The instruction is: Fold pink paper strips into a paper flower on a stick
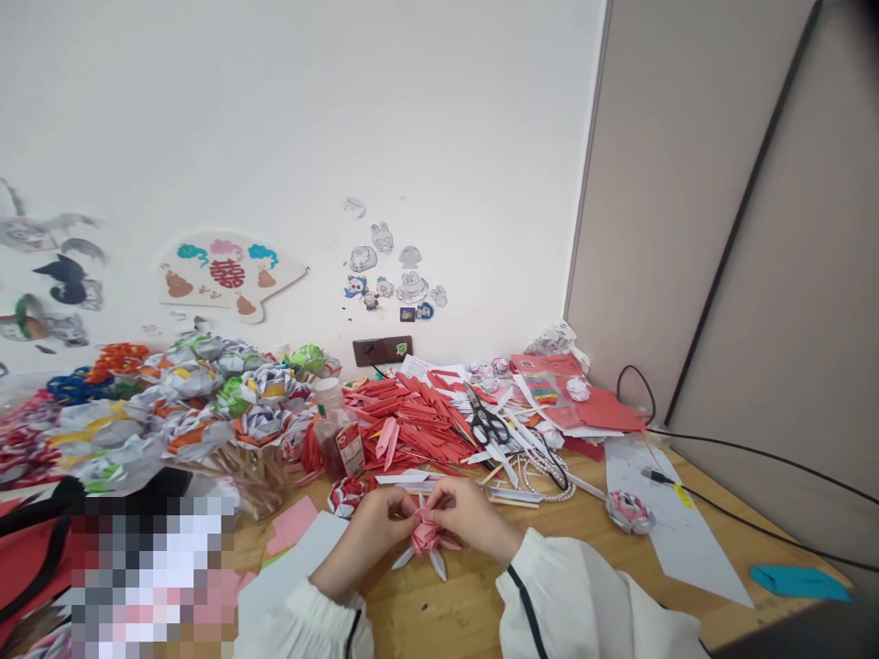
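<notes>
A pink paper flower [427,538] with white pointed petals sticking outward is held between my two hands, just above the wooden table [439,618]. My left hand [381,526] pinches its left side. From the right, the fingers of my right hand [467,517] are closed on its upper edge. Parts of the flower's far side are hidden behind my fingers. Close behind my left hand sits a red and white paper flower [349,496]. White folded strips [412,478] lie just beyond both hands.
Red folded paper pieces [418,416], black scissors [486,423] and a pearl string [542,476] lie behind. A bottle [340,439] stands left, near many paper flowers [199,394]. On the right are a pink-white flower [629,512], a cable [748,526] and blue paper [800,582].
</notes>
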The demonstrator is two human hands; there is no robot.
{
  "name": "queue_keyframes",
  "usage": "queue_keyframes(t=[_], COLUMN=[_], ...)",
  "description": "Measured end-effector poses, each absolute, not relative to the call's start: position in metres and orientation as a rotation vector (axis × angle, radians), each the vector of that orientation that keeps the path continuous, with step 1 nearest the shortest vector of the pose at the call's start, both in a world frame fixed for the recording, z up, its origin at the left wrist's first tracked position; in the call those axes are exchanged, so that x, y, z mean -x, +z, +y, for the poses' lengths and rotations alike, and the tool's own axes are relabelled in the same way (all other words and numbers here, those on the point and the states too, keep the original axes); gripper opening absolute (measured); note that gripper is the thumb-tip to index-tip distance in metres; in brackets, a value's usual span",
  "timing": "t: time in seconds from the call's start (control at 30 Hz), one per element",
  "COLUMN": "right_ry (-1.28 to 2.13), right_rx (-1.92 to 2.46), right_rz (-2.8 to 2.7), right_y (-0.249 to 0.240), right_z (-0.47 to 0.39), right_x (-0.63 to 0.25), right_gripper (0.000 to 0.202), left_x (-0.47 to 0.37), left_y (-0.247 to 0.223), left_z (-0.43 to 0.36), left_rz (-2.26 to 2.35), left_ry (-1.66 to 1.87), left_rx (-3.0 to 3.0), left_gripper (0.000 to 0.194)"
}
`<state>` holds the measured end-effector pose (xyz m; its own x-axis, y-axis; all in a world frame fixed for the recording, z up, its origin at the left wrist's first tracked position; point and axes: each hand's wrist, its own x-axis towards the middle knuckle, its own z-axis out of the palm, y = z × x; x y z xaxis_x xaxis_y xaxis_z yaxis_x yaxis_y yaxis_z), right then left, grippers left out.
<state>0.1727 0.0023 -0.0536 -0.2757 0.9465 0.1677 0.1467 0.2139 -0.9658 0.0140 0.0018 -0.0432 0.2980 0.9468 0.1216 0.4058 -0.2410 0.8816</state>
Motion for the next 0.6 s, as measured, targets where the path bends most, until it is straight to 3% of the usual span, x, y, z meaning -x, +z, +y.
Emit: queue_keyframes(t=[0.43, 0.6], right_ry=[0.899, 0.933], right_rx=[1.054, 0.989], right_rz=[-1.774, -1.746], right_y=[-0.058, -0.060], right_z=[0.000, 0.000], right_x=[-0.177, -0.177], right_gripper=[0.007, 0.015], left_x=[-0.008, -0.005], left_y=[-0.020, -0.023], left_z=[-0.003, -0.001], left_rz=[1.082, 0.974], left_ry=[0.739, 0.814], left_rx=[-1.753, -1.391], left_gripper=[0.011, 0.035])
